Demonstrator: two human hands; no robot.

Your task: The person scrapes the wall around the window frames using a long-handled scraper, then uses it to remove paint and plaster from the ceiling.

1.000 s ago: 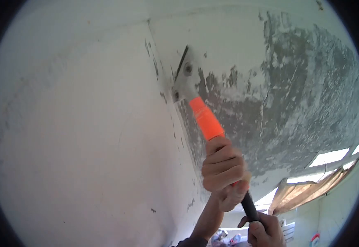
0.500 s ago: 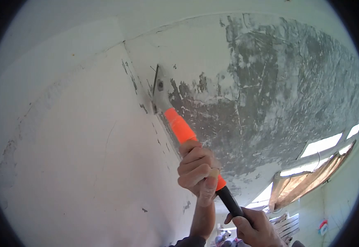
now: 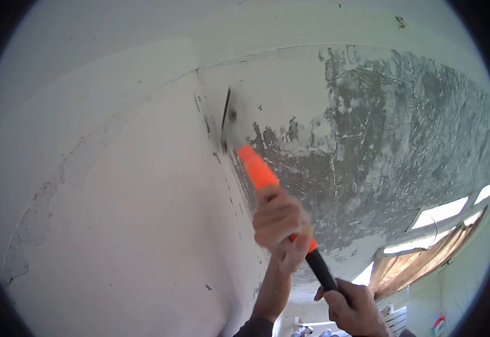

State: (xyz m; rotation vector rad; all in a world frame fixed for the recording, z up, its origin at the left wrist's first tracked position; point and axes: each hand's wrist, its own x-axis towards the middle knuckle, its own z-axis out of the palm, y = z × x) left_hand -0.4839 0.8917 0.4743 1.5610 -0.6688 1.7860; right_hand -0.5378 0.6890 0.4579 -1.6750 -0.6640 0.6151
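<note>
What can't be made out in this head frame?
Head view, all:
Left hand on the orange and black scraper grip: motion-blurred, fingers indistinct.
Grey metal scraper blade: blurred; contact with the flaking white painted surface unclear.
Right hand: wrist cut off by the bottom edge.
Bright window: overexposed, nothing outside readable.

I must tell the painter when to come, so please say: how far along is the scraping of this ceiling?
Done: a wide grey area is scraped bare, with white flecks in it. In hand: the left hand and the right hand hold the scraper, with its blade at the edge by the wall. Left: the white paint band beside the blade.
</note>
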